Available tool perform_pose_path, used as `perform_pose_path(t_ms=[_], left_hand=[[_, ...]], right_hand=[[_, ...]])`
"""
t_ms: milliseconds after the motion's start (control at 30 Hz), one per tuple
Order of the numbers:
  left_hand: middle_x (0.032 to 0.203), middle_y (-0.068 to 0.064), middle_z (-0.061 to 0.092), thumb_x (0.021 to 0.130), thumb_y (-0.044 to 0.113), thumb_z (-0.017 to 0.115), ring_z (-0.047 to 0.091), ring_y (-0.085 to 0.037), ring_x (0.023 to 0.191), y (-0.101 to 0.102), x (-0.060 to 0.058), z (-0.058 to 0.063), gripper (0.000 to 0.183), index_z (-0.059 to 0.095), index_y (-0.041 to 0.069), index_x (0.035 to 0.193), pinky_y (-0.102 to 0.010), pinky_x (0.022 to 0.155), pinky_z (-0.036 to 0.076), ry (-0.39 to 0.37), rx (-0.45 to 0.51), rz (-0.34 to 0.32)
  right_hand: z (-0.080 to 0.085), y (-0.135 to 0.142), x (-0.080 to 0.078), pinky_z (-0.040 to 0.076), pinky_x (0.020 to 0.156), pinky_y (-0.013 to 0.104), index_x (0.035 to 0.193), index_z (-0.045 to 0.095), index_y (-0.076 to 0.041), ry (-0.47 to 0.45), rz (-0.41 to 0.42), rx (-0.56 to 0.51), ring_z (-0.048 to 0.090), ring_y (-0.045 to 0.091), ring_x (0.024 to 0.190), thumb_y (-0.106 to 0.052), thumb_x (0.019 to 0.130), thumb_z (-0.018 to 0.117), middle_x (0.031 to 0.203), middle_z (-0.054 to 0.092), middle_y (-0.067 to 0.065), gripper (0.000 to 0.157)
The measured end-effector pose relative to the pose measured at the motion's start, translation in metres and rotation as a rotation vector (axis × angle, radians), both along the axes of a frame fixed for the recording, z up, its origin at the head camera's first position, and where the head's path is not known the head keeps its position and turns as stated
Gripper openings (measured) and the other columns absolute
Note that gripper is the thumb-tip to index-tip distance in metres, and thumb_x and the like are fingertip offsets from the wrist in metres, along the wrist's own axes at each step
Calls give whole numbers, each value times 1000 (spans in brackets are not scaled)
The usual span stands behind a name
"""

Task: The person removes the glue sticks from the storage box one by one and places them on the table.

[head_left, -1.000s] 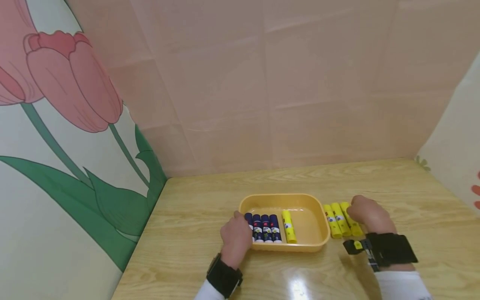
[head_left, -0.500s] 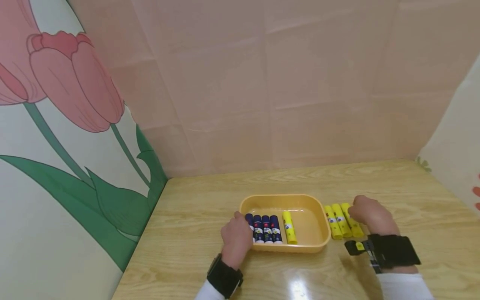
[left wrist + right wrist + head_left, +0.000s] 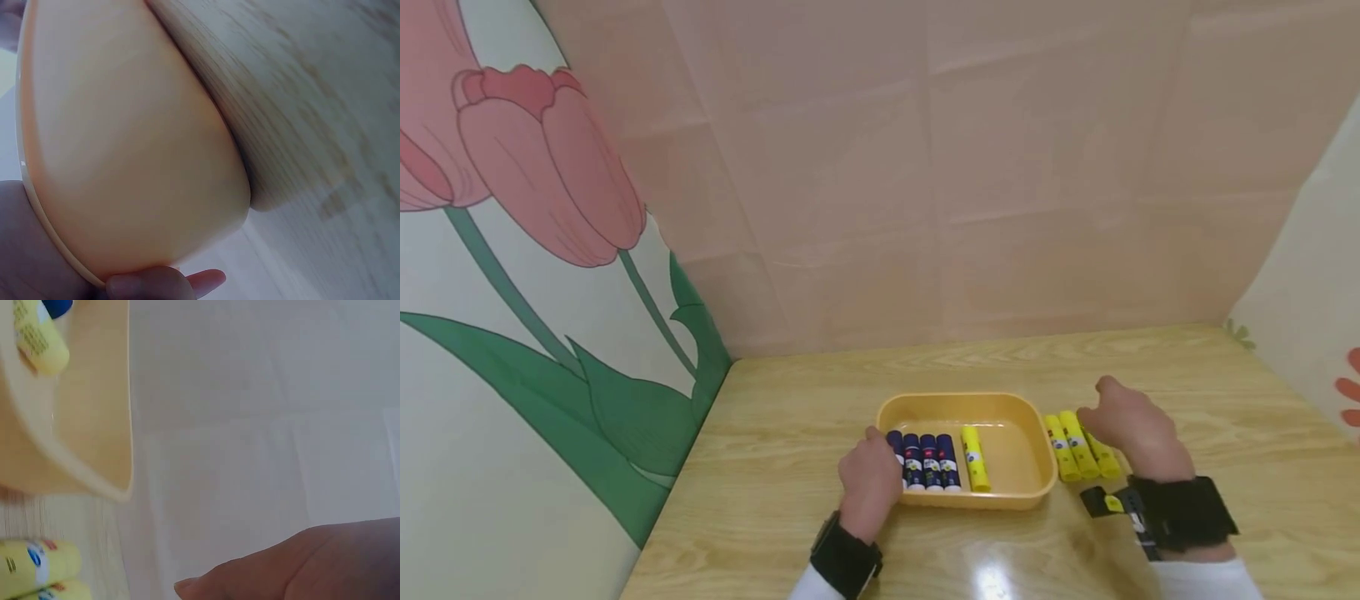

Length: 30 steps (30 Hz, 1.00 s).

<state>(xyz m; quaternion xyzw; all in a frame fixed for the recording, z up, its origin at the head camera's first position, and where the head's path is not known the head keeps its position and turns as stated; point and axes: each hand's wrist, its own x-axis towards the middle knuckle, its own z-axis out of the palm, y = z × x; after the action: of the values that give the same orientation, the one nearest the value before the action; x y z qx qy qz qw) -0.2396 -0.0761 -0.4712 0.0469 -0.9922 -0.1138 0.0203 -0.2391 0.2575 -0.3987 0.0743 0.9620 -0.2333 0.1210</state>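
A yellow tray (image 3: 1015, 454) stands on the table. My left hand (image 3: 871, 473) grips its left end; in the left wrist view fingertips (image 3: 150, 284) curl over the rim. Inside the tray, several dark blue glue sticks (image 3: 930, 460) lie side by side at the left, with one yellow glue stick (image 3: 976, 460) apart to their right. Yellow glue sticks (image 3: 1078, 446) lie in a row on the table just right of the tray. My right hand (image 3: 1138, 429) is over the rightmost of them, covering its upper part, with index finger and thumb spread and nothing visible between them.
The wood-grain table (image 3: 775, 467) runs back to a pinkish sheet (image 3: 880, 208). A tulip-printed panel (image 3: 550, 333) borders the left side, and a pale printed panel (image 3: 1315, 317) the right.
My right hand's fingers have spread and risen slightly from the rightmost yellow glue stick, which stays in the row. My left hand keeps its place on the tray.
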Motion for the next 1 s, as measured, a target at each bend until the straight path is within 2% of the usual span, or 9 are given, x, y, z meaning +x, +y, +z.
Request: perform_pose_path(t_ms=[133,267,467,667,833,1000], left_hand=[[75,-10,57,97,23,63,57,-20,62,0,0,-1,29,56,0,113,-35,55,50,-19,-4,-2],[75,-10,57,96,23,63,56,-20,62,1,1,-1,30,55,0,114,-34,54,49,-32,-13,2],[74,-9,56,97,24,62,56,-20,61,1,0,-1,27,56,1,111,-33,53,49,-13,-7,6],[73,-10,57,96,22,62,57,-21,61,0,0,-1,26,56,0,110,-34,53,49,-4,0,2],[72,-10,56,96,22,63,56,-21,60,0,0,0,27,55,0,110,-34,52,48,-9,-2,1],[72,-10,56,95,22,64,56,-21,59,1,0,-1,27,56,0,108,-34,52,48,-2,-9,3]], right_hand=[[2,-21,3,50,78,64,139,28,18,51,8,34,55,57,109,-33,97,56,127,48,44,73],[1,-39,6,53,67,53,139,30,17,100,31,42,64,45,91,-32,96,58,120,56,41,71],[-2,-57,9,45,54,39,136,37,13,153,10,73,58,29,70,-33,95,61,103,64,31,66],[-3,-74,13,42,51,36,130,47,10,197,20,85,55,25,65,-32,93,63,91,65,20,59],[-7,-90,12,42,53,36,126,54,7,208,32,76,55,25,69,-34,90,68,98,67,22,56],[-13,-104,11,42,53,33,125,55,6,212,46,73,53,25,69,-36,88,72,100,66,23,58]])
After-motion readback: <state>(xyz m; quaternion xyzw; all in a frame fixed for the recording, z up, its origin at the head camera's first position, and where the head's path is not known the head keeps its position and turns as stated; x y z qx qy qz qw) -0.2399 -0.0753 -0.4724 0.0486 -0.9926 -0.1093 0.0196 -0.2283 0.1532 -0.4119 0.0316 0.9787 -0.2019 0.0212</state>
